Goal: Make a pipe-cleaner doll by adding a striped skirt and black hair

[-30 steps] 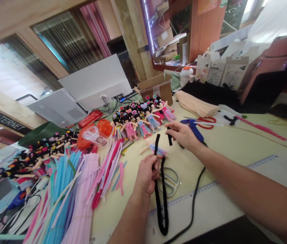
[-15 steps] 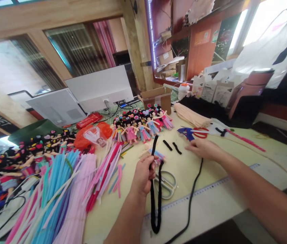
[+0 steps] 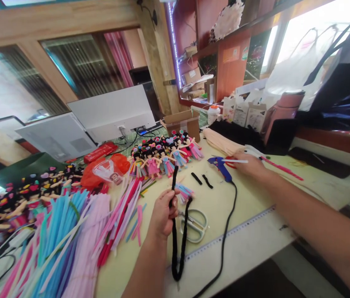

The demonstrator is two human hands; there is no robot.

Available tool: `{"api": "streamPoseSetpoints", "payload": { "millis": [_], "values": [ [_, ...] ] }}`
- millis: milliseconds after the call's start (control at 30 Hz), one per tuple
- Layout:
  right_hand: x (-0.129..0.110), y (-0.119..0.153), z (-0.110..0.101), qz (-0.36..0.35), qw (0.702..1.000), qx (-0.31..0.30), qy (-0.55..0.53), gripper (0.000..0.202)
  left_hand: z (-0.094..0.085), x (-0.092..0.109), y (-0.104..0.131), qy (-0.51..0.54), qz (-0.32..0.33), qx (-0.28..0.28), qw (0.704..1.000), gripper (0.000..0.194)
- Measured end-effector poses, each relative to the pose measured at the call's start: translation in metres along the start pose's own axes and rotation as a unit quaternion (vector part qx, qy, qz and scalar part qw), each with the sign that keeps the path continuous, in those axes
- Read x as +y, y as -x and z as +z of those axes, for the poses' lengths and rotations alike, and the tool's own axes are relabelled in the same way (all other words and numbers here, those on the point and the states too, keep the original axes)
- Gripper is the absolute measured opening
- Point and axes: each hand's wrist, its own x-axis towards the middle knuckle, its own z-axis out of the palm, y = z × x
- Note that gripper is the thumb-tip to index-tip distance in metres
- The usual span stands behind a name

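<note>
My left hand (image 3: 165, 211) pinches a black fuzzy pipe cleaner (image 3: 175, 258). It bends in a U below the hand, with one end sticking up above the fingers. Its other end lies by a small doll body with a pastel skirt (image 3: 185, 191). My right hand (image 3: 251, 166) is at the red handles (image 3: 231, 162) of a tool behind the blue glue gun (image 3: 222, 166). Its fingers are partly hidden, so I cannot see whether they grip the handles. Grey-handled scissors (image 3: 198, 225) lie right of the pipe cleaner. Two short black pieces (image 3: 196, 178) rest between the hands.
Finished dolls (image 3: 152, 163) stand in rows at the back. Bundles of pink and blue pipe cleaners (image 3: 83, 244) fill the left. A ruler (image 3: 229, 234) lies near the front edge, crossed by the glue gun's black cord (image 3: 226, 231). A pink flask (image 3: 283, 109) stands back right.
My right hand has moved from beside the glue gun's grip to the red handles behind it. My left hand keeps hold of the pipe cleaner. The view has turned slightly right.
</note>
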Motion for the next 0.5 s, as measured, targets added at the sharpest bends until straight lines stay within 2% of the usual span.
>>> {"api": "streamPoseSetpoints", "payload": {
  "millis": [67,133,200,267,333,433,500],
  "values": [
    [0.003,0.010,-0.004,0.031,0.998,-0.047,0.017,0.021,-0.006,0.007,0.000,0.008,0.011,0.004,1.000,0.025],
    [-0.001,0.028,-0.004,0.011,0.993,-0.114,0.004,0.018,-0.011,0.013,0.000,0.017,0.017,0.007,1.000,0.022],
    [-0.019,0.053,-0.003,-0.065,0.972,-0.204,-0.099,0.023,-0.014,0.015,-0.001,0.020,0.016,0.005,1.000,0.019],
    [-0.052,0.079,0.000,-0.169,0.933,-0.245,-0.203,0.024,-0.014,0.015,-0.001,0.018,0.008,-0.004,1.000,0.016],
    [-0.095,0.100,0.005,-0.240,0.923,-0.239,-0.181,0.019,-0.012,0.013,-0.001,0.015,0.000,-0.014,1.000,0.015],
    [-0.154,0.119,0.018,-0.271,0.939,-0.214,-0.018,0.015,-0.012,0.012,0.000,0.010,0.012,-0.012,1.000,0.015],
    [-0.177,0.124,0.029,-0.282,0.940,-0.184,0.048,0.024,-0.014,0.014,0.000,0.007,0.033,-0.004,0.999,0.016]
  ]
}}
